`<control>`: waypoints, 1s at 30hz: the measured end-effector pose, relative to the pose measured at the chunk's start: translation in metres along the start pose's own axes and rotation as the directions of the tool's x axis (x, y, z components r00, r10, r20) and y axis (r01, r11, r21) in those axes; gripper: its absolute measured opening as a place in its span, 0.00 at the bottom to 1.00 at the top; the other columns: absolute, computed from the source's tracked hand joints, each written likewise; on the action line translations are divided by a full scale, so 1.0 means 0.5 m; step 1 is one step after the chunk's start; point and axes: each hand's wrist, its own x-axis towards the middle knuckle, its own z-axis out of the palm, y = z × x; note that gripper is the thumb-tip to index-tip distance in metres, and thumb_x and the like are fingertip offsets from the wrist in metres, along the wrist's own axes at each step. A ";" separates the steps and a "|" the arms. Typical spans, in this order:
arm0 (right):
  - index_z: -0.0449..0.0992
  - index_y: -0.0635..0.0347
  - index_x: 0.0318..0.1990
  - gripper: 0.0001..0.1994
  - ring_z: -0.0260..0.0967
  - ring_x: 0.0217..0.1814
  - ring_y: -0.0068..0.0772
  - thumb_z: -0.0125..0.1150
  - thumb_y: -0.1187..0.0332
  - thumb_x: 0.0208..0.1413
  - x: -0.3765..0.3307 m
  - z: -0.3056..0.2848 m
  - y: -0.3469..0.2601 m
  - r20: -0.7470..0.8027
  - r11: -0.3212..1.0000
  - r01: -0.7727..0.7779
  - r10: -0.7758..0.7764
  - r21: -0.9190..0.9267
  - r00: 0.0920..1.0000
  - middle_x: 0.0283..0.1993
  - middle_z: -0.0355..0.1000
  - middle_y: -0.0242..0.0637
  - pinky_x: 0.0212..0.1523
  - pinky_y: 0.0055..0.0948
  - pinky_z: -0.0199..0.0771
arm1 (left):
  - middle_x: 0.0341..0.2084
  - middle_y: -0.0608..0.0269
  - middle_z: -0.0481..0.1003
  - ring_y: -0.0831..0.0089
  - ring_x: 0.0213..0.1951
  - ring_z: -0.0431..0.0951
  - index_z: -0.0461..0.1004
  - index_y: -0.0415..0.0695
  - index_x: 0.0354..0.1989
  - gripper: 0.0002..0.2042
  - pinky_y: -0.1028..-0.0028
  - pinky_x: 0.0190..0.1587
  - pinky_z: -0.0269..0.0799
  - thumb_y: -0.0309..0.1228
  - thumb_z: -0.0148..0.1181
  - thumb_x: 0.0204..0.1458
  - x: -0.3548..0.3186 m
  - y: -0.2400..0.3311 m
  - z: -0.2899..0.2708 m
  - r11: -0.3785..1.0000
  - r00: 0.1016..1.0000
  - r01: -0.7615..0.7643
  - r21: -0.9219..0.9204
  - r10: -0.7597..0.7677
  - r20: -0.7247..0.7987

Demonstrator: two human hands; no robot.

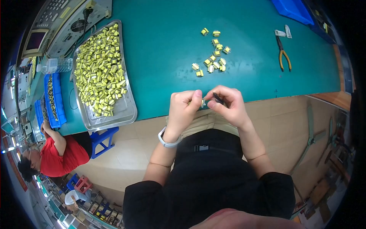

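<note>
Two hands meet at the near edge of the green table (164,45), but first, at the far left, another person in a red shirt (61,154) works beside a blue bin (53,101). Right of that bin lies a metal tray (127,110), heaped with many small yellow components (100,68); it sits well apart from the hands.

The left hand (185,108), with a white band (167,142) on the wrist, is curled closed, and its thumb and fingers pinch a small yellow component (203,102). This piece sits at the fingertips, exactly between both hands and just over the table edge. The right hand (228,105) is also closed, gripping a thin dark tool (218,98) whose tip points toward the pinched piece; if it touches it, I cannot tell.

Further up on the table, above the hands, a loose group of the same components (213,57) is scattered. To the right of this group lie pliers with yellow handles (283,55), and near them two small white pieces (284,32). A blue tray (293,9) stands at the far right corner.
</note>
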 end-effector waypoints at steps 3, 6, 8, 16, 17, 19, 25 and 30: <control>0.78 0.66 0.37 0.05 0.62 0.29 0.12 0.65 0.76 0.53 -0.004 0.003 -0.001 -0.038 0.994 0.055 -0.058 -0.094 0.998 0.28 0.71 0.27 0.28 0.17 0.58 | 0.09 0.62 0.58 0.78 0.16 0.56 0.67 0.36 0.17 0.21 0.71 0.19 0.52 0.35 0.54 0.61 0.000 -0.005 -0.002 0.997 0.997 0.075 -0.029 -0.075 0.001; 0.78 0.65 0.36 0.05 0.61 0.27 0.13 0.65 0.77 0.52 -0.006 0.008 -0.009 -0.067 0.981 0.070 -0.083 -0.178 0.994 0.27 0.71 0.27 0.26 0.18 0.57 | 0.09 0.63 0.57 0.80 0.16 0.55 0.65 0.36 0.16 0.21 0.71 0.19 0.50 0.35 0.54 0.62 0.000 -0.002 -0.003 0.997 0.997 0.073 -0.026 -0.072 0.021; 0.79 0.64 0.36 0.05 0.61 0.25 0.12 0.65 0.77 0.51 -0.006 0.012 -0.010 -0.080 0.973 0.080 -0.100 -0.217 0.992 0.26 0.71 0.27 0.25 0.18 0.57 | 0.09 0.63 0.57 0.80 0.16 0.54 0.64 0.36 0.16 0.22 0.71 0.19 0.50 0.35 0.54 0.62 0.000 -0.001 -0.001 0.996 0.996 0.083 -0.030 -0.083 0.011; 0.80 0.62 0.37 0.07 0.56 0.20 0.12 0.66 0.78 0.49 -0.009 0.020 -0.005 -0.131 0.938 0.162 -0.210 -0.308 0.969 0.20 0.66 0.26 0.21 0.19 0.51 | 0.09 0.63 0.57 0.80 0.15 0.53 0.65 0.36 0.16 0.22 0.71 0.18 0.49 0.35 0.54 0.62 0.001 0.004 -0.005 0.996 0.996 0.085 0.014 -0.085 0.031; 0.80 0.62 0.37 0.07 0.56 0.20 0.12 0.66 0.78 0.49 -0.011 0.021 -0.007 -0.131 0.938 0.162 -0.210 -0.307 0.969 0.20 0.66 0.26 0.21 0.19 0.51 | 0.09 0.63 0.56 0.80 0.15 0.53 0.65 0.36 0.16 0.22 0.71 0.18 0.49 0.36 0.54 0.62 0.001 0.004 -0.006 0.996 0.995 0.087 0.037 -0.088 0.049; 0.80 0.62 0.37 0.07 0.55 0.18 0.12 0.66 0.79 0.49 -0.013 0.024 -0.012 -0.108 0.923 0.186 -0.234 -0.337 0.966 0.18 0.65 0.25 0.20 0.19 0.50 | 0.08 0.63 0.57 0.80 0.15 0.53 0.66 0.36 0.16 0.22 0.71 0.18 0.49 0.36 0.54 0.62 0.001 0.005 -0.007 0.995 0.994 0.090 0.032 -0.092 0.055; 0.80 0.63 0.37 0.07 0.54 0.17 0.12 0.66 0.80 0.48 -0.016 0.021 -0.019 -0.080 0.915 0.202 -0.244 -0.350 0.967 0.16 0.63 0.25 0.18 0.21 0.48 | 0.08 0.67 0.58 0.82 0.15 0.54 0.65 0.37 0.15 0.24 0.71 0.18 0.48 0.38 0.53 0.63 -0.008 0.002 -0.003 0.987 0.986 0.148 -0.060 -0.143 0.082; 0.81 0.62 0.36 0.08 0.54 0.16 0.15 0.67 0.80 0.46 -0.014 0.027 -0.030 -0.073 0.878 0.277 -0.330 -0.390 0.941 0.15 0.62 0.26 0.18 0.21 0.48 | 0.08 0.68 0.58 0.83 0.15 0.54 0.65 0.38 0.14 0.24 0.72 0.18 0.48 0.38 0.53 0.63 -0.010 0.017 -0.008 0.987 0.986 0.150 -0.060 -0.144 0.085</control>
